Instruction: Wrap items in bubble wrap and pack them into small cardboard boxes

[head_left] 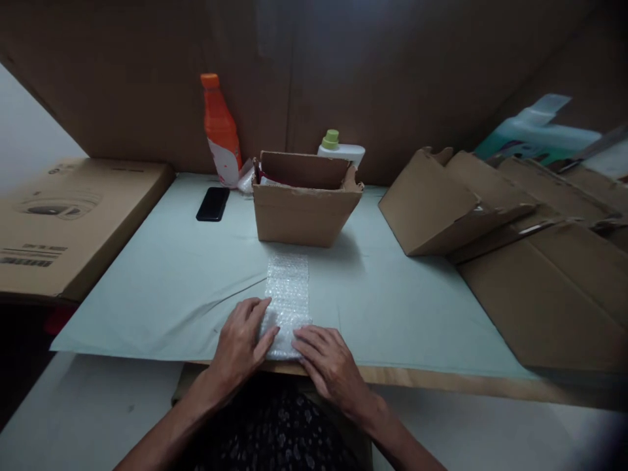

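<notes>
A narrow strip of clear bubble wrap (287, 278) lies lengthwise on the pale green cloth, reaching from the front edge towards a small open cardboard box (301, 212). Its near end looks thicker, as if folded over; whether anything is inside cannot be made out. My left hand (241, 337) grips the strip's left side, with thumb and forefinger on the plastic. On the right side, my right hand (330, 358) holds the near end, fingers on top and thumb low by the table edge.
A black phone (212, 204) and an orange bottle (222, 131) are at the back left. Behind the box stands a white bottle with a green cap (338, 147). Several cardboard boxes (554, 281) lean on the right, near a teal jug (534, 134). A large flat carton (73, 222) sits left.
</notes>
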### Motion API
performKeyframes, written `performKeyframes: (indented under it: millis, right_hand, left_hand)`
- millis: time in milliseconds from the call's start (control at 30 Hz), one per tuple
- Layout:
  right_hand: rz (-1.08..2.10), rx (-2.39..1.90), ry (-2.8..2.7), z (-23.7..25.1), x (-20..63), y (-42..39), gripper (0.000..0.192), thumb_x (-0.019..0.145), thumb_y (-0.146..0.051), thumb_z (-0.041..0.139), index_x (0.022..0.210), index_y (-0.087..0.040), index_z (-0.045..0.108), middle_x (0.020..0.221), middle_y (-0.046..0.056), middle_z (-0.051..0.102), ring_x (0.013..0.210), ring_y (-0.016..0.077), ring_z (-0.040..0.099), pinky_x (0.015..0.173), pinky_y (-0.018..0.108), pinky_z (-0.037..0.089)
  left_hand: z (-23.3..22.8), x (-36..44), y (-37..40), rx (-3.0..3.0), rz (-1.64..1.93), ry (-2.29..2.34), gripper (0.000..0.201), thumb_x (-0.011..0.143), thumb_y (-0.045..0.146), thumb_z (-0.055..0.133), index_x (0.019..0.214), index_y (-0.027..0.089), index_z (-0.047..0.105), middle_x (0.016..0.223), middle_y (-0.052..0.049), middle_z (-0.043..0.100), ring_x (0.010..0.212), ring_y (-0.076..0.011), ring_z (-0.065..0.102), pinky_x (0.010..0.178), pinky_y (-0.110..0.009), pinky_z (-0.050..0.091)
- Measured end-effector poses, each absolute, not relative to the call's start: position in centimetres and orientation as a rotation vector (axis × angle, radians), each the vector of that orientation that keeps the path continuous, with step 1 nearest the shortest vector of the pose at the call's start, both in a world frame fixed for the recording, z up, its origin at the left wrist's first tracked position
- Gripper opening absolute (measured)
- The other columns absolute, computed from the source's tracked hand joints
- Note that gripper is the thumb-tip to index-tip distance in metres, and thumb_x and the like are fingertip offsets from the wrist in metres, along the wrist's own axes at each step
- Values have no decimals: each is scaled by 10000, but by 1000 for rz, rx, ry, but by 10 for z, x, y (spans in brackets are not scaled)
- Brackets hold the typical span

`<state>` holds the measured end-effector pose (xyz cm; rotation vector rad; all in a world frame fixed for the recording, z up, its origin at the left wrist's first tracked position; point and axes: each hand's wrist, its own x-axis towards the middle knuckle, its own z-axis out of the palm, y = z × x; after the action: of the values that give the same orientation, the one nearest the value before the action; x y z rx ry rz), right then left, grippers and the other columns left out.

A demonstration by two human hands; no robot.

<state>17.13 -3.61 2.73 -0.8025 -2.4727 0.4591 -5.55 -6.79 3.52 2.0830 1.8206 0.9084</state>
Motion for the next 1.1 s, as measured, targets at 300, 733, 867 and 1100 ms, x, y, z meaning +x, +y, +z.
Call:
performKeyframes:
  millis: [300,733,867,1100]
  right_hand:
    - [649,-1050,-2211,41,173,-30,307,966,-230,554,1263,-247,629,1167,104,715,1059,248,672,897,431,555]
    - [587,-920,-2445,44,165,-16,281,967,-208,575,1243,-202,625,1030,80,756,925,235,670,845,416,531]
    - [296,-933,-2435,50,168,-19,351,931,-230,609,1280,-196,608,1262,158,673,1130,309,613,922,495,497]
    - [517,-962,-2382,34,155,-1,268,948,-188,555,1192,-218,661,1126,109,750,1020,276,680,898,471,523]
  left_hand:
    - [28,-58,-83,1943,771,1740,382,963,234,464,1324,179,577,1022,-102,741,861,-233,673,801,-402,554]
    - [34,-59,-80,2132,765,1593,392,971,194,481,1359,204,532,1063,-80,695,946,-228,618,871,-408,490]
    - [26,-55,-53,2112,677,1812,386,957,198,477,1326,141,572,1001,-113,681,910,-265,611,837,-446,503]
    - [33,-57,-60,1475,1075,1811,505,922,367,579,1391,192,508,1192,-121,632,1061,-255,619,925,-459,529]
